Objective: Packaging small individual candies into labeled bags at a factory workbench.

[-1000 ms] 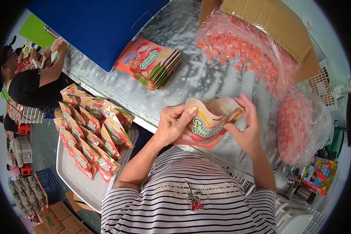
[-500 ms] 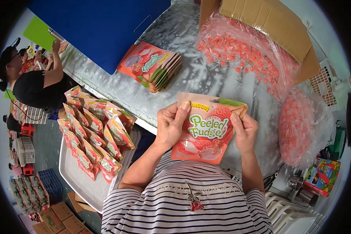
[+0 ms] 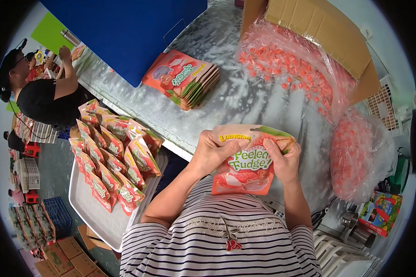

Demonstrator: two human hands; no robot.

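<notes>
Between my hands, in front of my striped shirt, I hold a pink and red candy pouch point(image 3: 245, 177) with its printed front up. My left hand point(image 3: 211, 153) grips the upper left edge, thumb across the front. At the upper right side my right hand point(image 3: 284, 159) pinches it, thumb also on the front. The fingers behind the pouch are hidden. A stack of flat pouches point(image 3: 180, 76) lies ahead on the grey table point(image 3: 171, 124). To my left, several plump pouches point(image 3: 115, 157) stand upright in rows on a white tray point(image 3: 90, 219).
A cardboard box point(image 3: 319, 30) at the far right spills red wrapped candies point(image 3: 286, 67) in clear plastic. Nearer on the right sits a bulging bag of candies point(image 3: 351, 154). A blue panel point(image 3: 125, 37) stands at the far left, and a co-worker point(image 3: 44, 94) works beyond the tray.
My thumbs have slid inward over the pouch front, and both hands have come slightly lower. The pouch's upper part now bends under them. The stack and the tray's pouches stay put.
</notes>
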